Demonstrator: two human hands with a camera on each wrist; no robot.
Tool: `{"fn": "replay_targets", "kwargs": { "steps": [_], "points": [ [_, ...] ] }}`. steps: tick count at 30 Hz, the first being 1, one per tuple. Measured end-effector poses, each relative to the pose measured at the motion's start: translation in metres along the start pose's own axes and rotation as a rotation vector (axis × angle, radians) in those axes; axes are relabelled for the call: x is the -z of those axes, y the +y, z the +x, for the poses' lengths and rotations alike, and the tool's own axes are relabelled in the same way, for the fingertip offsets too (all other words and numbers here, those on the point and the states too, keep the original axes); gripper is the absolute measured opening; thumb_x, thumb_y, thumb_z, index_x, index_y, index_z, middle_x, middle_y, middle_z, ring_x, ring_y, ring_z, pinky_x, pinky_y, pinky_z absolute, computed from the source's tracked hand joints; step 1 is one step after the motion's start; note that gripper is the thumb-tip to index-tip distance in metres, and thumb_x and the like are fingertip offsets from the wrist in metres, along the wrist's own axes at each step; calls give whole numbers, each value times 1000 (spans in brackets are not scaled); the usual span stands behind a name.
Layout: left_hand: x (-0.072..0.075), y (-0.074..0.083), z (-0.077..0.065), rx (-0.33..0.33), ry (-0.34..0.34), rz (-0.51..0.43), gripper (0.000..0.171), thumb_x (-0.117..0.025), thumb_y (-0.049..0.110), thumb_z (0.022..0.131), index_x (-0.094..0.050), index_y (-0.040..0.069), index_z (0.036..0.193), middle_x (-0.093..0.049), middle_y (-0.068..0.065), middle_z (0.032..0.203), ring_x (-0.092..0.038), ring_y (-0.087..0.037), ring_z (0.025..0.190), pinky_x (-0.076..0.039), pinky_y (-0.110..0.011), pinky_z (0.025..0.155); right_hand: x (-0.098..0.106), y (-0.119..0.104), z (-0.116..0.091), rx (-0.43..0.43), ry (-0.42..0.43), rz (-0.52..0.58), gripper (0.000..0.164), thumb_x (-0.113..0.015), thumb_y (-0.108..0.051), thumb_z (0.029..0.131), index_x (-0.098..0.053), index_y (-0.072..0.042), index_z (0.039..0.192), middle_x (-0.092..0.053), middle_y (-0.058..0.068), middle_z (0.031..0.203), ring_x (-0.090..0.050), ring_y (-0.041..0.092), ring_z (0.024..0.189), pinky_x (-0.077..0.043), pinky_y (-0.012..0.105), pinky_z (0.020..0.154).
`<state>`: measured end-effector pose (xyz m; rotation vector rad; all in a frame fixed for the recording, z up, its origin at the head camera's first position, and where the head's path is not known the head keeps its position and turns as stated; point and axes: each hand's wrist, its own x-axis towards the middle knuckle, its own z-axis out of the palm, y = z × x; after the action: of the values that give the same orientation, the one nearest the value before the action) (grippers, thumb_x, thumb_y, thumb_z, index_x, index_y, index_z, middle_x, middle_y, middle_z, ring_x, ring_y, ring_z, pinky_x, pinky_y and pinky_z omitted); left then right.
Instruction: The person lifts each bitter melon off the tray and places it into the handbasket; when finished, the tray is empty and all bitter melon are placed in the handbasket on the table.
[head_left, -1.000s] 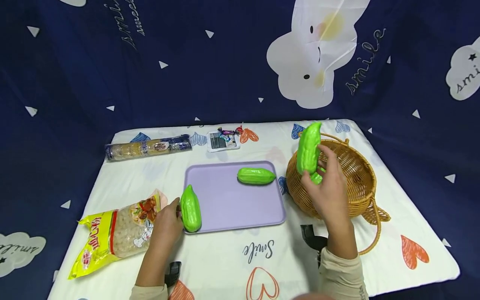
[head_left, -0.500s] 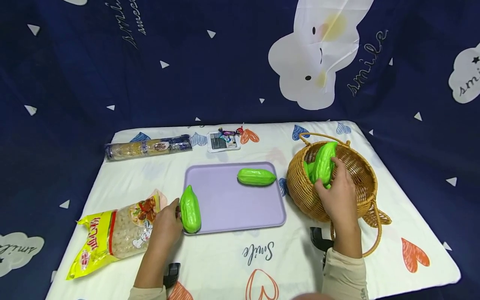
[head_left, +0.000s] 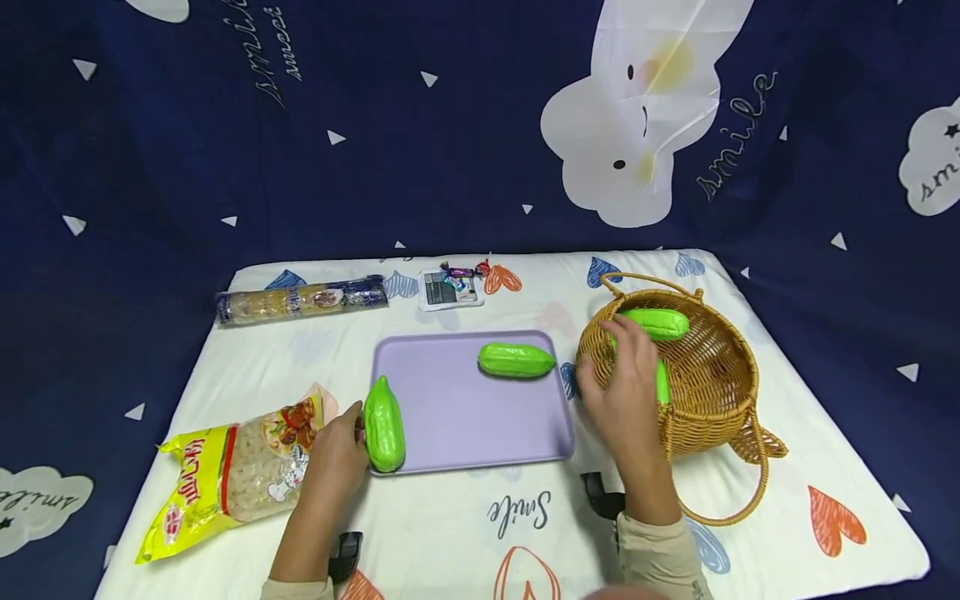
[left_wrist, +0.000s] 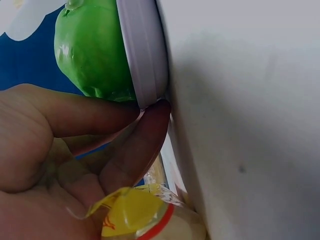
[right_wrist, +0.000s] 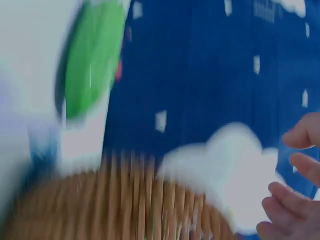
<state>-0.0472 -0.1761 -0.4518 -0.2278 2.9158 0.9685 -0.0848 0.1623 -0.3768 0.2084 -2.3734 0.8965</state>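
Observation:
My left hand (head_left: 339,450) pinches the left edge of a lilac tray (head_left: 465,417); the left wrist view shows thumb and fingertip meeting at its rim (left_wrist: 145,55). A glossy green bitter melon (head_left: 384,425) lies along that edge, close by the fingers, and another melon (head_left: 516,360) lies at the tray's far right corner. Over the near left rim of a wicker basket (head_left: 712,429), my right hand (head_left: 626,396) holds nothing, its fingers loosely bent and apart. Inside the basket are a melon (head_left: 660,323) at the back and part of another (head_left: 662,383), half hidden by the hand.
A yellow food bag (head_left: 225,475) lies left of the tray, beside my left forearm. At the back are a long wrapped packet (head_left: 300,300) and a small white packet (head_left: 450,292) with candies on it. The basket's handle (head_left: 750,500) hangs down onto the table.
My right hand has lowered a melon into the basket, let it go, and moved back left toward the rim. The left hand stays at the tray's edge.

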Motion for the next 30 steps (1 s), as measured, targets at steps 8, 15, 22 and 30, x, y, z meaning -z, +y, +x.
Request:
{"fn": "replay_targets", "kwargs": {
  "steps": [8,15,22,30],
  "points": [
    [1,1,1,11,7,-4,47,-50,-6,91,-46,-11,137,-64,-27,109,-60,-43,103,-46,-56,87,-70,-68,-27,280,-622,-16,61,-68,-28,89,-43,-19,143,-45,12,144,-46,30,131,-42,46,105],
    [0,1,1,-15,12,-6,46,-52,-6,90,-47,-12,136,-63,-30,112,-60,-47,104,-46,-58,88,-116,-88,-49,369,-876,-82,62,-61,-33,95,-34,-25,150,-42,17,145,-53,30,124,-48,41,97],
    [1,3,0,-20,3,3,45,-53,-4,92,-47,-12,136,-60,-33,118,-57,-50,108,-46,-59,88,-134,-88,-62,375,-935,-51,53,-58,-31,96,-41,-24,146,-46,19,140,-55,28,120,-50,38,95],
    [2,1,-1,-30,24,10,46,-56,-7,88,-50,-12,133,-66,-20,97,-62,-35,87,-48,-53,79,-145,-94,-64,376,-859,31,51,-67,-37,91,-47,-12,131,-56,15,124,-62,19,102,-53,27,83]
  ]
}}
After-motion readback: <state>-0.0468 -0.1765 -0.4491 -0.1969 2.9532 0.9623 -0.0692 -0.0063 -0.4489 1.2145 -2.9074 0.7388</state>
